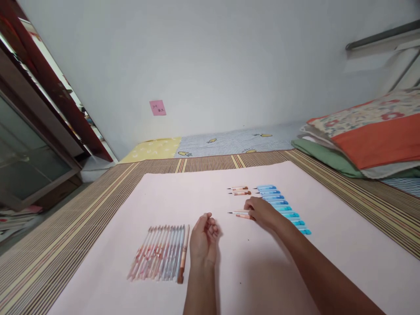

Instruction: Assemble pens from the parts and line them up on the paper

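Far left there's a dark cabinet [29, 144], and a pink sticky note [158, 107] is stuck on the wall behind. Everything else sits on a pink sheet [131, 205] laid over a striped mat [65, 218].

Near left on the sheet is a neat row of pens [160, 253], lying side by side and touching. They look like whole, finished ones to me, with a brownish one at the right end of the row.

Just right of that row is the left hand [203, 238], resting on the sheet with its fingers curled in loosely. I can't tell if anything small is tucked inside.

Further right and a bit farther away, the right hand [262, 211] has its fingers pinched narrow on the end of a thin refill [238, 213]. The refill lies flat on the sheet with its tip pointing left.

Two spare refills [240, 190] lie just beyond it, parallel and close together. Right of the hand runs a slanted row of blue barrels [282, 208], one of them partly hidden under the wrist.

So my read is the left batch is done, while the right side is all loose pieces with lots of barrels unfilled.

Far right, there's a stack of pillows [367, 135].
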Motion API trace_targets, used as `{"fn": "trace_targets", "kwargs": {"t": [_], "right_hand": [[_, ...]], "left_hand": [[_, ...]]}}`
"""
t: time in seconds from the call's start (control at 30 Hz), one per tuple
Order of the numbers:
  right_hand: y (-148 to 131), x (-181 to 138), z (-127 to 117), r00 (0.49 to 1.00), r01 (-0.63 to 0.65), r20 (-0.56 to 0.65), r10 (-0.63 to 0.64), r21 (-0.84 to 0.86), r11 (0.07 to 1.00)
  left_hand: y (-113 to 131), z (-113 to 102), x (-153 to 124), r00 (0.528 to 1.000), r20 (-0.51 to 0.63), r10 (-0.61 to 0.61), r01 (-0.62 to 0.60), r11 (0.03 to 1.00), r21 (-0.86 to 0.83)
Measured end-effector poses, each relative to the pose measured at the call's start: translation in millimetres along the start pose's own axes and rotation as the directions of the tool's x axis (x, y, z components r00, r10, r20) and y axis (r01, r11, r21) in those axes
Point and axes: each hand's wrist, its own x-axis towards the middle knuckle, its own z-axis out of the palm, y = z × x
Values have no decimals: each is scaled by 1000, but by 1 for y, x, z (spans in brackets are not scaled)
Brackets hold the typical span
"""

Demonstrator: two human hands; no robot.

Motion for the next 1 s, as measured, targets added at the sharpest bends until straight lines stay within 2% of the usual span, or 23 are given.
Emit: {"fn": "trace_targets", "kwargs": {"t": [0.13, 0.23, 0.33, 0.4, 0.47, 0.53, 0.6, 0.63, 0.67, 0.73, 0.77, 0.83, 1.0], "right_hand": [[-12, -21, -11, 999, 36, -42, -33, 69, 997], [-32, -35, -19, 992, 110, -93, -90, 228, 967], [-61, -48, -22, 973, 219, -22, -229, 391, 894], [-75, -54, -22, 958, 250, 12, -288, 461, 851], [-80, -54, -19, 958, 225, 28, -285, 538, 812], [-72, -49, -14, 977, 154, 17, -212, 630, 762], [-54, -42, -7, 995, 90, -37, -89, 673, 734], [-43, -38, -2, 997, 72, -74, -31, 648, 758], [-33, -35, 2, 992, 65, -127, 8, 566, 822], [-17, -31, 10, 984, 8, -172, 48, 312, 950], [-12, -31, 13, 985, -23, -162, 57, 205, 979], [-7, -31, 15, 990, -62, -120, 72, 81, 995], [-12, -32, 6, 993, -106, -56, 108, 41, 994]], "left_hand": [[-4, 2, -2, 999, 44, 24, -29, 992, 121], [-11, 5, -5, 998, 61, 20, -36, 964, 263], [-18, 7, -6, 995, 99, 4, -37, 942, 332], [-21, 7, -5, 993, 121, 14, -49, 956, 290], [-21, 6, -4, 996, 91, 4, -20, 984, 177], [-18, 5, -1, 993, 58, -99, 99, 995, -9], [-14, 5, 0, 968, 92, -232, 247, 944, -220], [-13, 4, 1, 951, 127, -281, 306, 906, -292], [-12, 5, 1, 939, 159, -305, 342, 879, -332], [-12, 5, 1, 936, 180, -302, 347, 873, -342], [-12, 6, 1, 939, 177, -294, 338, 881, -330], [-14, 7, 0, 946, 158, -284, 321, 897, -304], [-16, 7, 1, 962, 20, -273, 270, 932, -241]]}}
